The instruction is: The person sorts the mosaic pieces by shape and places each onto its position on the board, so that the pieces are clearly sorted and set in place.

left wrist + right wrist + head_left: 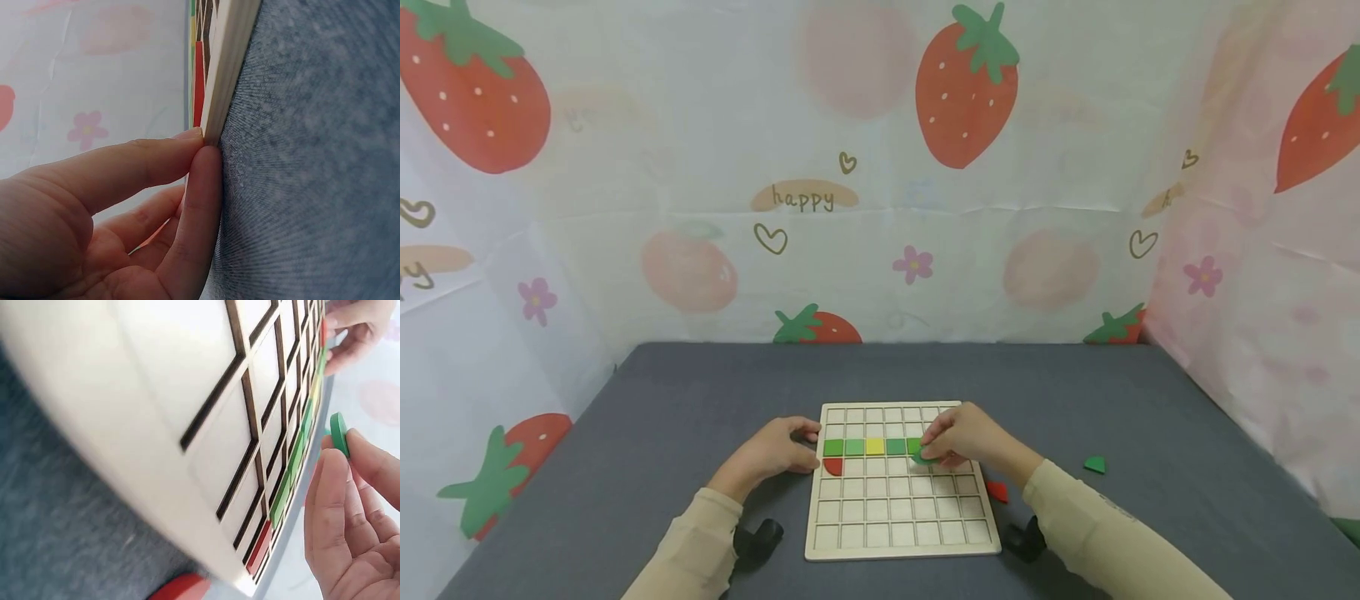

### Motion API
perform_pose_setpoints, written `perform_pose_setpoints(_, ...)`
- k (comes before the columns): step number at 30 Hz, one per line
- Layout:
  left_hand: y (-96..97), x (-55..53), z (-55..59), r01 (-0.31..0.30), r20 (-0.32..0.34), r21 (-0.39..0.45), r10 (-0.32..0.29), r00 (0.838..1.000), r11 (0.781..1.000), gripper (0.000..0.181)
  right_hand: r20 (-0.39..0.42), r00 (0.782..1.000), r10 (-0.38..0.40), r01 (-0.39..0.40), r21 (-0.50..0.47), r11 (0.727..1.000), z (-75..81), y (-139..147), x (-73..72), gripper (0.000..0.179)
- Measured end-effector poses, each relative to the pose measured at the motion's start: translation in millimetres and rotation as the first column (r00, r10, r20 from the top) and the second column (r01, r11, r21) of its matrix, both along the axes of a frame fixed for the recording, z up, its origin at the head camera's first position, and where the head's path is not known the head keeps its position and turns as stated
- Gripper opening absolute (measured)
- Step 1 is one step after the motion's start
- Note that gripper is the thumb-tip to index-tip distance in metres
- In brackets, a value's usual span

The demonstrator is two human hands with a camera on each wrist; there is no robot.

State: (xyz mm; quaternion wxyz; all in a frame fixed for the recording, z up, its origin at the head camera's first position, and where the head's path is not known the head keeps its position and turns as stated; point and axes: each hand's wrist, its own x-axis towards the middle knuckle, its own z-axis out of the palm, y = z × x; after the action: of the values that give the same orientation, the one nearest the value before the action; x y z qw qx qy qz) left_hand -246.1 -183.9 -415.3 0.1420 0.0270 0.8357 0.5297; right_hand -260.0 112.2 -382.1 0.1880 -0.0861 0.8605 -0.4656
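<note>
A pale wooden grid board [901, 510] lies on the table, one row holding green squares [833, 447] and a yellow square [875, 447]. Below that row's left end sits a red quarter-circle piece [833, 467]. My left hand [775, 448] pinches the board's left edge between thumb and finger, seen close up in the left wrist view. Over the board's right half, my right hand [964, 435] holds a small green piece [339, 433] between thumb and fingertips, raised above the surface. Another red piece [259, 547] shows at the row's right end, hidden behind the hand in the head view.
Right of the board lie a loose red piece [997, 491] and, farther out, a green piece [1095, 464]. Black wrist-worn devices [758, 540] hang under both forearms. A strawberry-printed curtain [880, 275] stands behind the grey table [737, 375].
</note>
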Motion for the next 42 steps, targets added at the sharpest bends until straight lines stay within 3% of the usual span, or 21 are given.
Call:
perform_pose_setpoints(31, 1.0, -1.0, -2.1, -0.033, 0.016, 0.002, 0.033, 0.999, 0.999, 0.059, 0.059, 0.998, 0.013, -0.01, -0.058, 0.998, -3.3, -50.5, -5.5, 0.007)
perform_pose_setpoints(42, -0.3, -1.6, -1.7, -0.012, 0.012, 0.009, 0.012, 1.0, 1.0, 0.06, 0.08, 0.996, 0.027, -0.021, -0.069, 0.997, -1.1, -67.7, -5.9, 0.007)
